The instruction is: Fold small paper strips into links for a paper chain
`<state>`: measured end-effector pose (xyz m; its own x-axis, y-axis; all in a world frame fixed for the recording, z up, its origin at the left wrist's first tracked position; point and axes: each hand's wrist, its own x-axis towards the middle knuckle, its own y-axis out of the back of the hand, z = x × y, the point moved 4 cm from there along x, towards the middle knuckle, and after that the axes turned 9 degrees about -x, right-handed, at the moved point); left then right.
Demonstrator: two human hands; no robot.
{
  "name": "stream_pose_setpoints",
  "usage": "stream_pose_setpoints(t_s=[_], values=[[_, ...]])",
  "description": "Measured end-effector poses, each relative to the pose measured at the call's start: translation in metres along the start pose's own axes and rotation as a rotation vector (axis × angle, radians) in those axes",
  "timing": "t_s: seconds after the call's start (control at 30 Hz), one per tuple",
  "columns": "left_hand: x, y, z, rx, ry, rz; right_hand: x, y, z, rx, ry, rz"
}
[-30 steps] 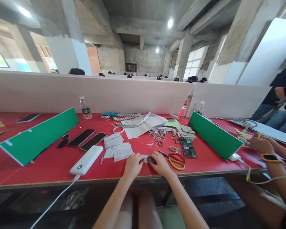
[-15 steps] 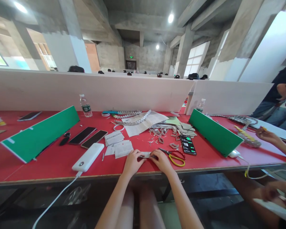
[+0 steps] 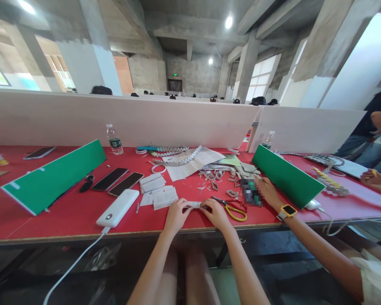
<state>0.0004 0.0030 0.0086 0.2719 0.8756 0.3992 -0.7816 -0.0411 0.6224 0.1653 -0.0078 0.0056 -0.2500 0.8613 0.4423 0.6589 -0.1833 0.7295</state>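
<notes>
My left hand [image 3: 177, 216] and my right hand [image 3: 215, 215] pinch the two ends of a folded paper strip [image 3: 195, 205] near the table's front edge. Fingers of both hands are closed on it, and the ends of the strip are hidden under them. Just right of my right hand lie scissors [image 3: 236, 212] with red and yellow handles. Flat paper pieces [image 3: 164, 197] with print lie beyond my left hand. Folded paper links [image 3: 214, 186] and scraps are scattered farther back, in front of a large paper sheet [image 3: 190, 165] with a woven paper chain [image 3: 184, 161] on it.
From the right, a co-worker's hand [image 3: 266, 190] with a yellow watch reaches onto a phone [image 3: 250, 192]. Green dividers [image 3: 60, 178] stand at both sides. A white power bank [image 3: 118, 208] with a cable, two dark phones [image 3: 126, 184] and a water bottle [image 3: 114, 140] are on the left.
A co-worker's arm has come in from the right, past the green divider, to the phone. My two hands stay almost in place on the paper strip.
</notes>
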Motion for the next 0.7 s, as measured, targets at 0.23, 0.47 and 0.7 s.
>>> stream_pose_setpoints(t_s=[0.23, 0.47, 0.7], values=[[0.0009, -0.0002, -0.0045, -0.059, 0.022, 0.017, -0.0003, 0.0006, 0.0016, 0.029, -0.03, 0.014], [-0.0027, 0.0023, 0.0007, -0.141, 0.038, 0.007, -0.0037, 0.0089, 0.0007, 0.035, -0.091, 0.087], [-0.0029, 0.002, 0.0024, -0.128, 0.062, -0.02, -0.0027, 0.0076, 0.0027, 0.019, -0.098, 0.091]])
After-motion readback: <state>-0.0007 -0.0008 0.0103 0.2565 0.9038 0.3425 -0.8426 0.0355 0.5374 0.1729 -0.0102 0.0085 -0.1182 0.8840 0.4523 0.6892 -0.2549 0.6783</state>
